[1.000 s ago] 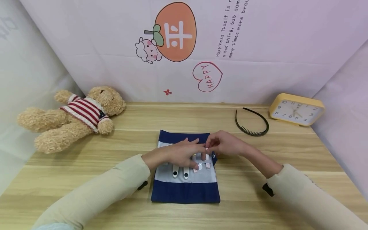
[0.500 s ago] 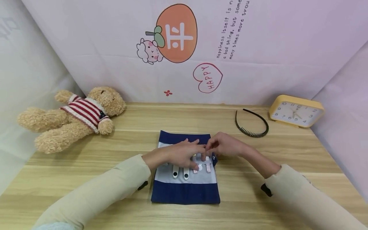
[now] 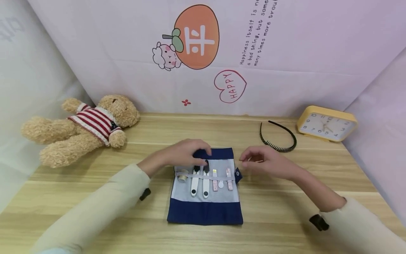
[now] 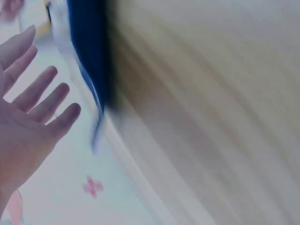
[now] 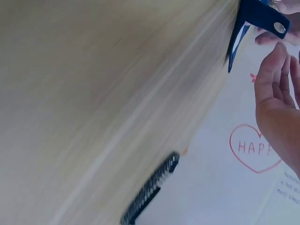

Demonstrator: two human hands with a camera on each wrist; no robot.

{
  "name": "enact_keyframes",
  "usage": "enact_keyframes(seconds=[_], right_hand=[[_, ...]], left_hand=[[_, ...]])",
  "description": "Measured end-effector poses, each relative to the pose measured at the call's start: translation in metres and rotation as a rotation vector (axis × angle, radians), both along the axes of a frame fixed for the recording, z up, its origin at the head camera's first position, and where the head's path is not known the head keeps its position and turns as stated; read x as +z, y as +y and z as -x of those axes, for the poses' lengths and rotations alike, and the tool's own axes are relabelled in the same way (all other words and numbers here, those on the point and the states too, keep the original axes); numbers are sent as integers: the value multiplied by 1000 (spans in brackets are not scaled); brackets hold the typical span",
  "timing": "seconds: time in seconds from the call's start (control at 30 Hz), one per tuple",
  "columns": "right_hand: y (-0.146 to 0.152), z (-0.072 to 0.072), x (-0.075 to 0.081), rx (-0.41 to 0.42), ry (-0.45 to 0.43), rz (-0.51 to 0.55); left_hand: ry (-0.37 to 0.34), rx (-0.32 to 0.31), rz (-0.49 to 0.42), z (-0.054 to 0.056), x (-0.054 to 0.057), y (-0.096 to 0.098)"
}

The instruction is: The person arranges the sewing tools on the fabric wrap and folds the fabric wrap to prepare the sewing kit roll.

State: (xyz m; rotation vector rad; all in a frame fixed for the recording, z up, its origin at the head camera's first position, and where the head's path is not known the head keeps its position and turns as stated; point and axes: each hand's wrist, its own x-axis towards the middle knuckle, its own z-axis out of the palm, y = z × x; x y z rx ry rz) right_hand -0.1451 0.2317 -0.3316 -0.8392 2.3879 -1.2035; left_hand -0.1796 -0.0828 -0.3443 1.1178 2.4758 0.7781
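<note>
A navy fabric tool roll [image 3: 204, 212] lies spread on the wooden table, its grey inside facing up. Under a thin elastic strap sit a small pale spool [image 3: 182, 176], two white-handled tools with dark heads [image 3: 195, 185], narrow pink printed strips [image 3: 229, 180] and a white round piece [image 3: 220, 184]. Over the roll's upper left hovers my left hand [image 3: 182, 153], fingers loosely bent and spread, nothing held. Just right of the roll's snap tab [image 3: 238, 174], my right hand [image 3: 269, 163] is raised with relaxed, parted fingers. In the left wrist view, the left fingers are extended.
At the back left lies a teddy bear [image 3: 95, 123] in a striped sweater. A black toothed headband [image 3: 282, 147] and a yellow clock [image 3: 328, 122] stand toward the back right. A white printed cloth [image 3: 127, 53] backs the table.
My left hand has lifted off the roll and drawn back up-left, uncovering the tools. The right hand has parted from the roll's right edge and moved right, its fingers loosening.
</note>
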Motion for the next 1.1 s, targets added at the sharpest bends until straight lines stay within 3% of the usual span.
enact_keyframes(seconds=[0.17,0.33,0.57,0.8,1.1], right_hand=[[9,-17,0,99,34,24],[4,-36,-7,164,14,54],[-17,-60,-13,296,-161,97],[-23,-64,-22,257,-332,41],[-29,-70,-20,203,-180,-136]], left_hand=[[3,123,-92,11,-3,-41],[-12,192,-187,15,-10,-60],[17,208,-116,16,-22,-67],[43,255,-55,13,-22,-66],[41,297,-38,11,-20,-67]])
